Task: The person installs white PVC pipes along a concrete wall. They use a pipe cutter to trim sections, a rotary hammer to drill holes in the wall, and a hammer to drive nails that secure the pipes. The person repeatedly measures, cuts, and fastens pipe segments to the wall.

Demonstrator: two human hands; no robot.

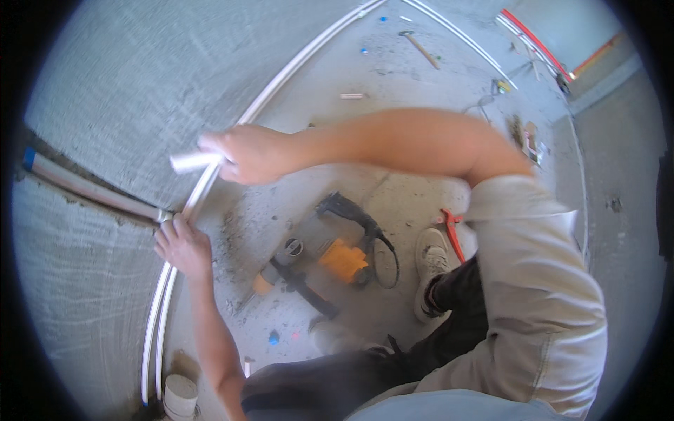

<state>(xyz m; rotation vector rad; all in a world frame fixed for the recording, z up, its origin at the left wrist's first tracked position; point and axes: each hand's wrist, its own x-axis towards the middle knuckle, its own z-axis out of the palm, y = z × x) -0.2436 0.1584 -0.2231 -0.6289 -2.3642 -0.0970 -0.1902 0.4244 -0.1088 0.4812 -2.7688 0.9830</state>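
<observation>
My right hand, blurred by motion, is closed around a short white pipe piece whose end juts out to the left, in front of the wall. My left hand is lower down by the wall, its fingers curled at the end of a white pipe set in a wall groove. That pipe carries a blue piece at its far end. Behind both hands, long white pipes run along the foot of the wall. What lies under the left fingers is partly hidden.
A yellow and black rotary hammer drill lies on the floor before me, near my shoe. Red-handled pipe cutters lie beside the shoe. A hammer is farther off. A white bucket stands at lower left.
</observation>
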